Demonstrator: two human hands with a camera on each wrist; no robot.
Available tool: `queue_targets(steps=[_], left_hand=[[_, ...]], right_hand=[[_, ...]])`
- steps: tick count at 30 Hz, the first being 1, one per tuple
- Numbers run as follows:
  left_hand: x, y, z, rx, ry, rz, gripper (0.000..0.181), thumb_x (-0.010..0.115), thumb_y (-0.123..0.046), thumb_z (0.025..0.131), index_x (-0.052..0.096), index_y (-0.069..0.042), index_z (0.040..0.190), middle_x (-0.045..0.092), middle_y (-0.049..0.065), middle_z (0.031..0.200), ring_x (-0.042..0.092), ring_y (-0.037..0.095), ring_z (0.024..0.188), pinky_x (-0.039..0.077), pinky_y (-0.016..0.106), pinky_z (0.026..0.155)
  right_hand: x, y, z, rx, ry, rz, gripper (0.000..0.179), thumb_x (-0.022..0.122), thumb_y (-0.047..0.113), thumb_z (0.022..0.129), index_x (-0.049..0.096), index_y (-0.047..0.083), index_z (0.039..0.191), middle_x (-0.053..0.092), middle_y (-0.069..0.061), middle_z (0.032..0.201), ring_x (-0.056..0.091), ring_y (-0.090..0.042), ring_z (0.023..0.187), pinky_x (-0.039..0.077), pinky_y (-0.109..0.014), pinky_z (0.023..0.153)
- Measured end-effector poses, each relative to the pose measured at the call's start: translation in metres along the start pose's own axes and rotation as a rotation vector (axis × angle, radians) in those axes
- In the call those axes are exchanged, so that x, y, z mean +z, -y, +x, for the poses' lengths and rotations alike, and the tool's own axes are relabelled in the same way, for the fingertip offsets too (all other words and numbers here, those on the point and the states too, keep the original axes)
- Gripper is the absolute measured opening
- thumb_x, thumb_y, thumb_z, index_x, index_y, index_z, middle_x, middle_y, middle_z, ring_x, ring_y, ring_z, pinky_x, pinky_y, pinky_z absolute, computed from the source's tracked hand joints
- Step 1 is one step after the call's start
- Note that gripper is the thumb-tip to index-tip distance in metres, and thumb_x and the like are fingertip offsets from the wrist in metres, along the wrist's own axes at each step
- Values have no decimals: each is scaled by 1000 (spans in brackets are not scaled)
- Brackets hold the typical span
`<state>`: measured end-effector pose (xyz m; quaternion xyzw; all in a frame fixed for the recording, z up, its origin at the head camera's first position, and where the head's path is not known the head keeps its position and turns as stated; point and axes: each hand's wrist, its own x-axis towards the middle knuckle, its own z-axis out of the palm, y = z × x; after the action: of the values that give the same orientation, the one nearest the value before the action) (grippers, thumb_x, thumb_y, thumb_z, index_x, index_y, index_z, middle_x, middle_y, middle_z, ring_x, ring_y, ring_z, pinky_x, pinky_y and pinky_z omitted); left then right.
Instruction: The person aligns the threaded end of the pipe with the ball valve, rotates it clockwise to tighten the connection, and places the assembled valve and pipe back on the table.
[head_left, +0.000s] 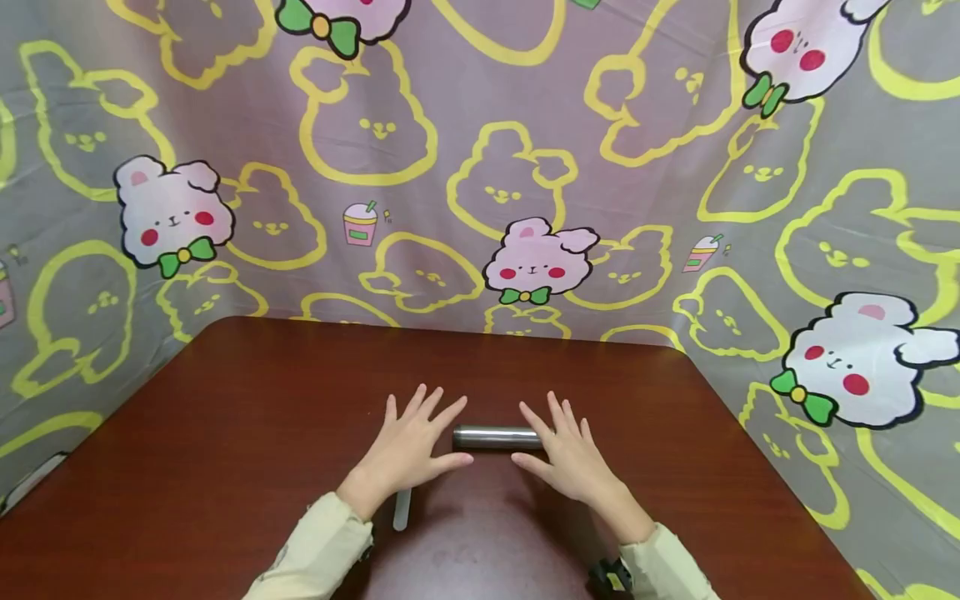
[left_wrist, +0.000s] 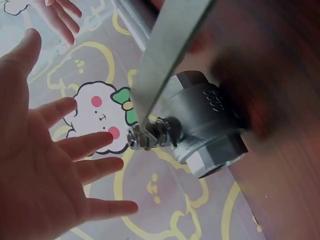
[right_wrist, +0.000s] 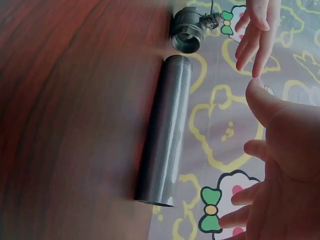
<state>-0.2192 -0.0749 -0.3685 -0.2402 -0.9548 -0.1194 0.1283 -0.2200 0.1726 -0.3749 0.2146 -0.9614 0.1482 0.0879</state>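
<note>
A metal ball valve [left_wrist: 205, 120] with a flat lever handle [left_wrist: 167, 55] rests on the table, close to my left hand [head_left: 405, 446]. In the head view that hand hides the valve's body, and only the lever's end [head_left: 402, 510] shows below the wrist. To its right lies a steel pipe [head_left: 495, 437], threaded at the end that faces the valve [right_wrist: 185, 32]; the two are apart. My right hand [head_left: 573, 458] hovers by the pipe's right end and covers part of it. Both hands have spread, straight fingers and hold nothing.
The dark reddish-brown tabletop [head_left: 262, 417] reaches back to a patterned cloth [head_left: 450, 100] that hangs behind and along both sides. A pale-edged object [head_left: 33, 482] sits at the far left, by the table's edge.
</note>
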Motion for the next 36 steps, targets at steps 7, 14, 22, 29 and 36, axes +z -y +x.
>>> queue_targets(steps=[7, 14, 22, 29, 36], left_hand=[[0, 6, 2, 50, -61, -18, 71, 55, -56, 78, 41, -15, 135, 42, 15, 131, 30, 33, 125, 21, 59, 93], [-5, 10, 2, 92, -113, -32, 62, 58, -46, 80, 49, -6, 127, 49, 16, 124, 38, 32, 119, 29, 54, 91], [-8, 15, 3, 119, -122, -56, 51, 62, -36, 81, 55, -2, 119, 54, 15, 116, 46, 31, 111, 34, 47, 89], [-9, 20, 5, 146, -142, -88, 40, 64, -27, 81, 59, -2, 112, 59, 11, 108, 53, 26, 102, 40, 40, 85], [-10, 26, 3, 98, -117, -182, 34, 61, -19, 84, 59, -5, 114, 58, 9, 110, 54, 24, 102, 41, 38, 84]], right_hand=[[0, -5, 3, -34, -35, 72, 71, 61, 42, 80, 33, 16, 139, 17, -26, 141, 16, -41, 128, 17, -57, 97], [-1, -13, 6, -91, -112, 162, 69, 68, 31, 76, 39, 11, 135, 30, -21, 138, 26, -37, 125, 27, -52, 94], [-4, -19, 7, -120, -153, 288, 62, 70, 20, 76, 45, 4, 130, 39, -20, 132, 35, -35, 120, 31, -51, 91], [-7, -30, 9, -149, -182, 320, 59, 71, 14, 74, 48, 1, 126, 45, -20, 126, 41, -33, 116, 35, -47, 90], [-6, -34, 8, -166, -183, 337, 57, 71, 15, 74, 49, 1, 125, 47, -20, 124, 43, -33, 114, 35, -47, 89]])
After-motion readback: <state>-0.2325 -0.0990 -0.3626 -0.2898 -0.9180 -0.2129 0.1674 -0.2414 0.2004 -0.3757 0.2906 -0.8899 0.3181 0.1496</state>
